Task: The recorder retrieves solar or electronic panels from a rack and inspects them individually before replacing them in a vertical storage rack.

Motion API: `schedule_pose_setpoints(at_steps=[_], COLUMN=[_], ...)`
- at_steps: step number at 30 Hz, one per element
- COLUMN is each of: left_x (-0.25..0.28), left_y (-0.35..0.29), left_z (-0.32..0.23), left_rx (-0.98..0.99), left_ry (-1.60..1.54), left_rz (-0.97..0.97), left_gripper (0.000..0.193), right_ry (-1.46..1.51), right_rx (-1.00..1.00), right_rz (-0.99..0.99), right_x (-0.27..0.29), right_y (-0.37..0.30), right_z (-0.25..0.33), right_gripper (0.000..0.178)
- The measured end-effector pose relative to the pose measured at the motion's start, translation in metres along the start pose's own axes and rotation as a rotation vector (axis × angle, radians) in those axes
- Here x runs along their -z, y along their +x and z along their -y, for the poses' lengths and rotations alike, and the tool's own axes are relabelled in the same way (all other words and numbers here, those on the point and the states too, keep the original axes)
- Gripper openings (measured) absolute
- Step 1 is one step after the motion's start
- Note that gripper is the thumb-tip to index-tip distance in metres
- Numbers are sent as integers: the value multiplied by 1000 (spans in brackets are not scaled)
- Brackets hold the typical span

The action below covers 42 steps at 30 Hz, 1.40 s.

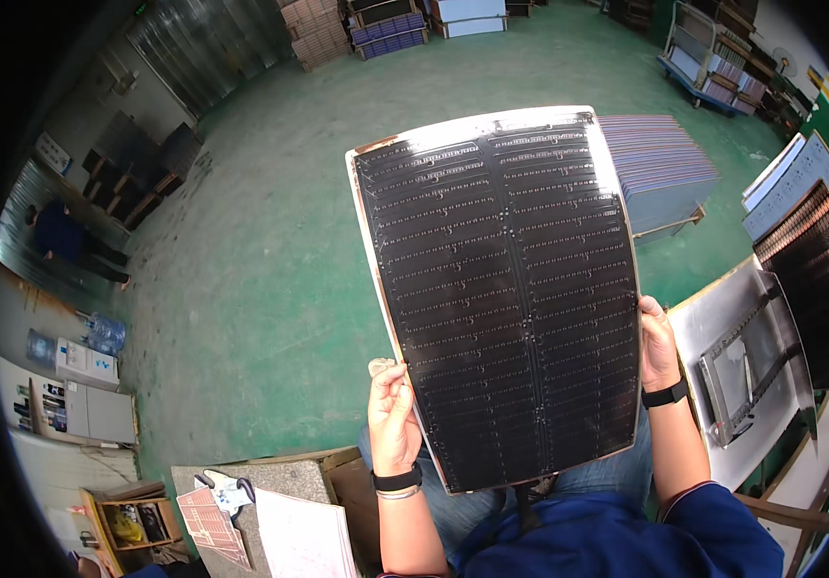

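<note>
Large black circuit panel (506, 299) upright between left hand (393, 416) and right hand (657, 345), above green floor (270, 241).

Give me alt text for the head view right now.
A person holds a large black panel upright in front of them, left hand and right hand gripping its side edges. Beyond it lie a green floor and a stack of sheets.
</note>
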<state>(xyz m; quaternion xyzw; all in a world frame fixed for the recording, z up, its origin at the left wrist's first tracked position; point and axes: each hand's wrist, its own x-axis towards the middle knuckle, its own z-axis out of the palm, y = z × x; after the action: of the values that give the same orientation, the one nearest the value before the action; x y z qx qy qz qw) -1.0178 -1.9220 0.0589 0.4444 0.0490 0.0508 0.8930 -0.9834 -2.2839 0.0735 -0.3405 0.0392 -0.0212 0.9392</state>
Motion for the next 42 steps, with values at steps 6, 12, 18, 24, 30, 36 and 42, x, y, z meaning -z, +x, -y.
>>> schedule_pose_setpoints(at_steps=[6,12,18,24,30,36,42], left_x=[-2,-6,16,74,100,100,94], left_y=[3,13,30,48,59,62,65], left_z=[2,15,71,149,186,198,211], left_rx=[-12,9,148,314,128,237,-35], left_ry=[11,-67,-61,669,1254,1464,1562], left_rz=[11,-66,-153,-308,-297,-281,-279], left_gripper=[28,26,28,22,15,16,18], right_ry=[44,-92,-831,-1062,-1514,-1670,-1602], right_rx=[-5,-132,-443,-198,7,-71,-45], right_rz=[97,38,226,214,244,244,238], right_x=[-7,-22,-20,-29,-29,-11,-14], right_y=[1,-23,-55,-31,-17,-17,2], right_z=[-1,11,24,-45,-132,-201,-197], right_gripper=[21,53,43,30,29,39,47])
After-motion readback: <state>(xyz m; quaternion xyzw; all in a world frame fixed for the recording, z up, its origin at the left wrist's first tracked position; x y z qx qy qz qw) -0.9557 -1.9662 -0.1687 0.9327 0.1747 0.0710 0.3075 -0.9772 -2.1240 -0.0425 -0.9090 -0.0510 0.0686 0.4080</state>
